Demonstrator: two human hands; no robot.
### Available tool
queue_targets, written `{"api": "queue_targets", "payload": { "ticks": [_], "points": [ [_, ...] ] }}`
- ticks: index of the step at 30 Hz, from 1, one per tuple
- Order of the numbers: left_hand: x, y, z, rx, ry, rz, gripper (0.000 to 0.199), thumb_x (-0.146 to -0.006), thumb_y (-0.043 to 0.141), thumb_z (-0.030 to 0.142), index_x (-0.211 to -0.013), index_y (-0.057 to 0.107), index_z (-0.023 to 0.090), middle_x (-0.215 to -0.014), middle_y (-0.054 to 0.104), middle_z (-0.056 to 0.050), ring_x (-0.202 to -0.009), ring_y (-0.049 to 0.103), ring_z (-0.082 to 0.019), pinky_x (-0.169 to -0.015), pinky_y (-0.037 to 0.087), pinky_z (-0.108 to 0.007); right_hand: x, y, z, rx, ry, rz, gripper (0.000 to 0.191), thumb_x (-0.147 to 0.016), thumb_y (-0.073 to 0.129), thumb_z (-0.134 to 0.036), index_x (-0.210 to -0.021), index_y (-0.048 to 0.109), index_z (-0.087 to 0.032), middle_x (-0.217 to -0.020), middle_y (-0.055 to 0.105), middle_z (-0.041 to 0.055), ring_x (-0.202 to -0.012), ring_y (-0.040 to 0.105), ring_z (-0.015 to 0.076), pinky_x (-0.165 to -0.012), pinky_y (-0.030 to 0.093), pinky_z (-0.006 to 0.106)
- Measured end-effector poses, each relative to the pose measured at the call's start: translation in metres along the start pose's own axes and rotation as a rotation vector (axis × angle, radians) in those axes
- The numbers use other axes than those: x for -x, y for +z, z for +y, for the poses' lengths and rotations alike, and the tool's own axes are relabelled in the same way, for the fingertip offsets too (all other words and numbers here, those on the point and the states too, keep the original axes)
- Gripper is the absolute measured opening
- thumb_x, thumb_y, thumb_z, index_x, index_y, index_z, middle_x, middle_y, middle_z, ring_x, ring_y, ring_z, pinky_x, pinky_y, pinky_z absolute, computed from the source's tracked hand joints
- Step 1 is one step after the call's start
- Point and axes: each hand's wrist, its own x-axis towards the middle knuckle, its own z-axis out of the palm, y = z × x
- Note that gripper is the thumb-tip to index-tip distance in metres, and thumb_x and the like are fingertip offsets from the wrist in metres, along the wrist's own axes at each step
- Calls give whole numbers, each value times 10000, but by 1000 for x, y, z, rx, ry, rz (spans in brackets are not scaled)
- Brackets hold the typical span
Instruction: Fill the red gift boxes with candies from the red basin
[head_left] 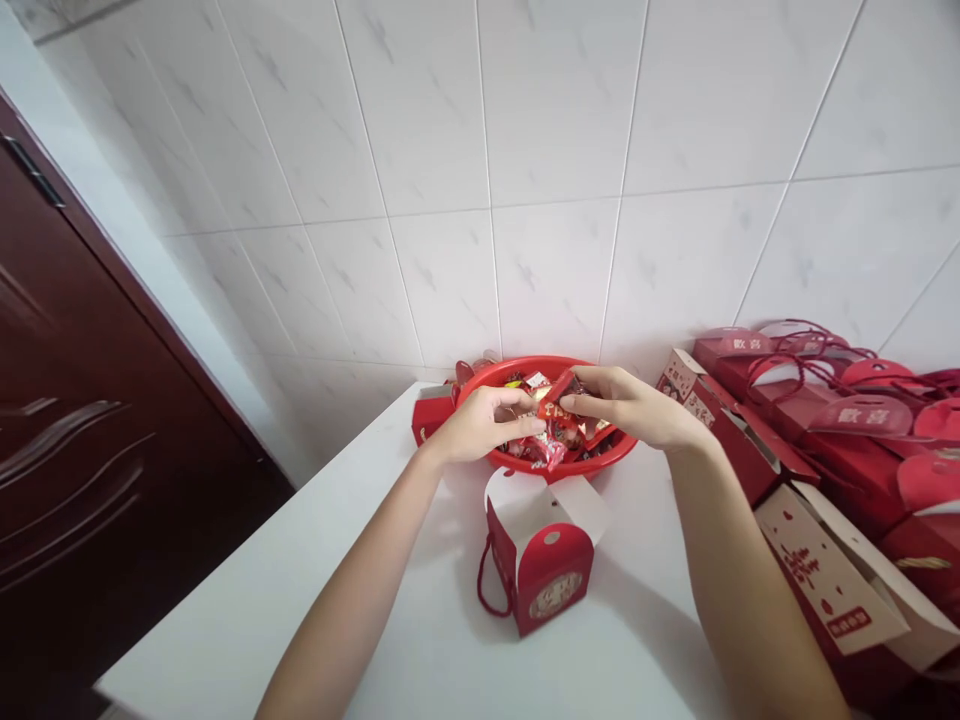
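Note:
A round red plastic basin (622, 452) full of wrapped candies (551, 452) stands against the wall. Over it, my right hand (643, 408) pinches a red wrapped candy (559, 395) with gold marks. My left hand (484, 422) reaches over the basin's left side, thumb and fingers apart, close to the same candy; I see nothing held in it. Nearer to me, between my forearms, a small red gift box (551, 575) stands upright with its flaps up. Its white inside shows, and a dark red cord handle (484, 590) hangs on its left.
Many red gift boxes (847, 450) with cord handles are heaped along the right, some with open cream flaps (825, 570). Another red box (431, 415) sits left of the basin. The white table (300, 560) ends at a left edge, near a dark brown door (67, 400).

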Motion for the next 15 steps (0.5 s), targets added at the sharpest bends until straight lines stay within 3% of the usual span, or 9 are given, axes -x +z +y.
{"api": "queue_targets", "payload": {
  "ticks": [3, 7, 11, 15],
  "points": [
    [22, -8, 19, -229, -62, -221, 229, -839, 649, 402, -833, 711, 181, -814, 690, -14, -720, 618, -165, -631, 456, -250, 11, 11, -16, 259, 10, -184, 217, -868, 608, -395, -859, 638, -180, -743, 614, -2, -629, 520, 119, -559, 391, 245],
    [39, -13, 27, -488, -145, -251, 241, -867, 564, 367, -947, 733, 214, -912, 711, -22, -806, 635, -193, -657, 439, -257, 15, 28, -22, 533, 55, -330, 162, -886, 583, -339, -921, 647, -194, -746, 626, 8, -656, 524, 137, -590, 367, 256],
    [48, -17, 27, -604, -327, -308, 232, -864, 557, 383, -883, 718, 216, -912, 719, -36, -839, 646, -217, -637, 425, -260, 18, 32, -24, 732, 94, -257, 163, -911, 545, -347, -913, 625, -205, -691, 604, 7, -640, 512, 149, -602, 332, 273],
    [52, -21, 27, -578, -370, -400, 292, -833, 604, 401, -1040, 715, 227, -1072, 714, -50, -983, 651, -230, -718, 455, -250, 25, 31, -24, 865, 182, -181, 236, -875, 591, -405, -745, 572, -209, -640, 566, 18, -619, 495, 160, -572, 295, 284]
  ]
}}
